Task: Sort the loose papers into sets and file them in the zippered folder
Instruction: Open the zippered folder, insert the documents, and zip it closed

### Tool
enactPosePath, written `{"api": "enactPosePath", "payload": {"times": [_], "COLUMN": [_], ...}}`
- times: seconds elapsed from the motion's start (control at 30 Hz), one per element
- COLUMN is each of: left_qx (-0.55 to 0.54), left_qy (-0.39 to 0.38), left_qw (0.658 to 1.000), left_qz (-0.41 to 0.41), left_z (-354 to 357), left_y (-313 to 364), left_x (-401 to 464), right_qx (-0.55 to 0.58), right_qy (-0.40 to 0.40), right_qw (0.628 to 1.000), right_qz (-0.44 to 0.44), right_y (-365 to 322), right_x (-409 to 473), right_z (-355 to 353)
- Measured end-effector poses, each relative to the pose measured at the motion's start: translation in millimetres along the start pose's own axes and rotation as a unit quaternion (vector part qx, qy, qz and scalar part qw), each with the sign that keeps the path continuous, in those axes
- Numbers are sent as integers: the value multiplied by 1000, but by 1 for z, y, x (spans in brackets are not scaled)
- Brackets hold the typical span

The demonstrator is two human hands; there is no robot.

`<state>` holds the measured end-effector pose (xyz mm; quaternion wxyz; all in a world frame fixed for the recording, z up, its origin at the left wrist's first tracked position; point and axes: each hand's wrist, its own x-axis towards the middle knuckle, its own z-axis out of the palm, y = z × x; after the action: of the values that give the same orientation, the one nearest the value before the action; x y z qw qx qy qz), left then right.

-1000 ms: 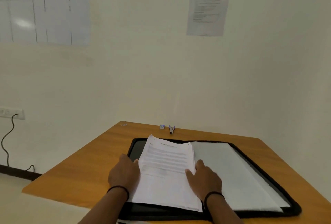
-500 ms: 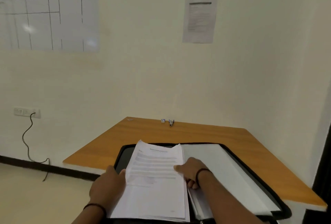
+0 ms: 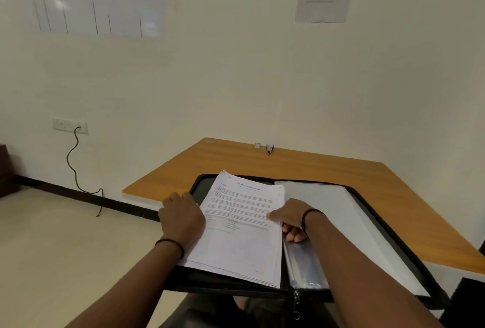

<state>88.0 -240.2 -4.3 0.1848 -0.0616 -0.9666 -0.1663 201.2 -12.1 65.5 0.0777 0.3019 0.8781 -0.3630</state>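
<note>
A stack of printed papers (image 3: 241, 233) lies on the left half of the open black zippered folder (image 3: 199, 186). The folder hangs over the table's near edge toward my lap, its zipper pull (image 3: 296, 304) dangling at the front. My left hand (image 3: 181, 216) holds the stack's left edge, fingers curled over it. At the stack's right edge my right hand (image 3: 291, 218) pinches the sheets, thumb on top and fingers tucked beneath. Clear plastic sleeves (image 3: 328, 222) fill the folder's right half.
The wooden table (image 3: 301, 170) stands against the wall. A small stapler (image 3: 269, 148) and a tiny box (image 3: 257, 145) sit at its far edge. A wall socket with a hanging cable (image 3: 74, 159) is to the left, above bare floor.
The folder and papers have come toward me, past the table's near edge. My right hand went from lying flat on the stack to pinching its right edge; my left hand stayed at the left edge.
</note>
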Motion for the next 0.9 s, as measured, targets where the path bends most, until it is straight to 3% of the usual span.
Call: {"api": "enactPosePath", "payload": {"times": [0.1,0.4,0.57,0.73,0.83,0.9], "left_qx": [9,-58,-72,-90,-93,-102], "left_qy": [69,-9,-4,-56,-43,-44], "left_qw": [996,997,997,994,994,994], "left_qz": [64,41,25,28,25,22], "left_z": [-3,-7,-5,-5,-3,0], "left_y": [12,35,38,47,53,56], "left_x": [-1,8,17,28,29,29], "right_qx": [-3,-18,-9,29,156,305], "right_qy": [5,71,157,222,222,167], "right_qw": [1000,994,982,967,957,935], "right_qz": [-12,-81,-107,-119,-100,-65], "right_y": [2,1,-4,-6,-3,1], "right_x": [1,10,17,26,35,37], "right_z": [-1,-4,-8,-14,-16,-16]}}
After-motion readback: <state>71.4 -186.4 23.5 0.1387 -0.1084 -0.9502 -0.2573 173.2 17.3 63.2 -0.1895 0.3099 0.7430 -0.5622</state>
